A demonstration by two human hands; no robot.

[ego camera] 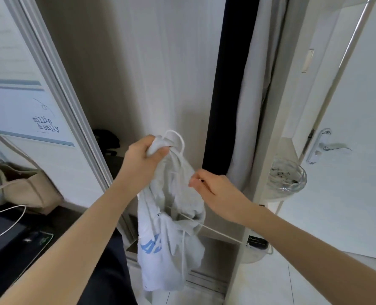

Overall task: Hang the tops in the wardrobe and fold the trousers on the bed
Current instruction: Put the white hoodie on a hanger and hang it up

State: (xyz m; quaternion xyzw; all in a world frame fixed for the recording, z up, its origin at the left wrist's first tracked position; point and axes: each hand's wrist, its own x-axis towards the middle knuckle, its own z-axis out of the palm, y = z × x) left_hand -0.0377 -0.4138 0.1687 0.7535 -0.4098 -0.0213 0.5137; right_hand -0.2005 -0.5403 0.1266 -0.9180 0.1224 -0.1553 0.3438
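The open wardrobe fills the middle of the frame, with its sliding door frame running from the upper left down to the centre. Inside it, a pale garment, a dark garment and another pale one hang side by side; their tops are cut off by the upper edge of the frame. At the right stands a white door with a metal handle.

In the lower centre, a light grey top with blue print hangs in front of the wardrobe. It is bunched up, and its long axis goes from top to bottom, with the lower hem pointing to the floor. A white hanger is with it: the hook shows above the fabric, and one thin arm comes out to the lower right. The rest of the hanger is hidden in the cloth.

The left hand grips the gathered upper part of the top together with the neck of the hanger. The right hand is just beside the fabric, its fingers curled and pinched at the edge of the cloth; what exactly they hold is hard to make out.

At the left edge a beige bag stands open, its inside in shadow. At the right, a bin with a clear plastic liner holds small dark scraps.
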